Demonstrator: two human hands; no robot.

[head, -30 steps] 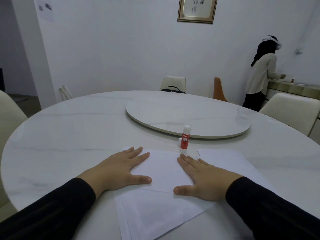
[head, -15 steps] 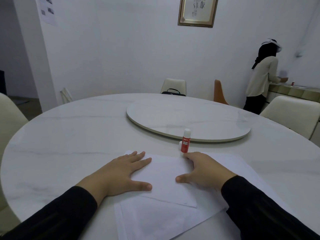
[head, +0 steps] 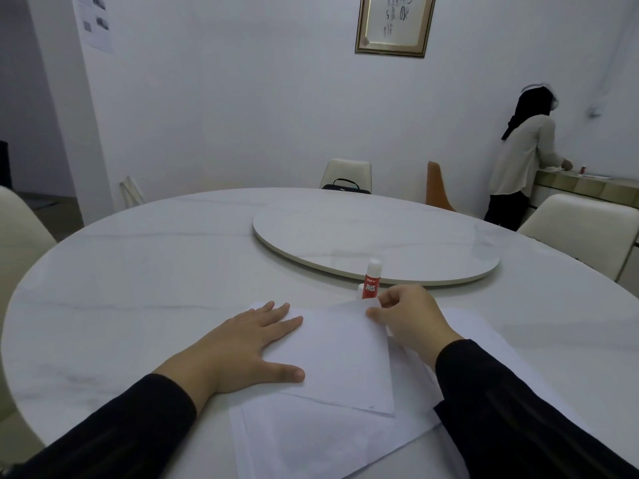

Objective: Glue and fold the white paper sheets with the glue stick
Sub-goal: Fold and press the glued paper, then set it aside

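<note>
I am watching my right hand (head: 408,318), flat a second ago, now pinching and lifting the folded white sheet's (head: 340,357) far corner while my left hand (head: 242,344) is pressing it spread-fingered onto the counter (head: 138,271), glue stick (head: 371,281) standing just beyond, so gluing looks next.

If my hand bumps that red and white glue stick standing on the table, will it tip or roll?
The red and white glue stick stands upright, tall and narrow, so a knock would probably tip it. Its round body would likely roll on the smooth white marble table. The right hand, pinching the folded white paper sheet, is very close.
</note>
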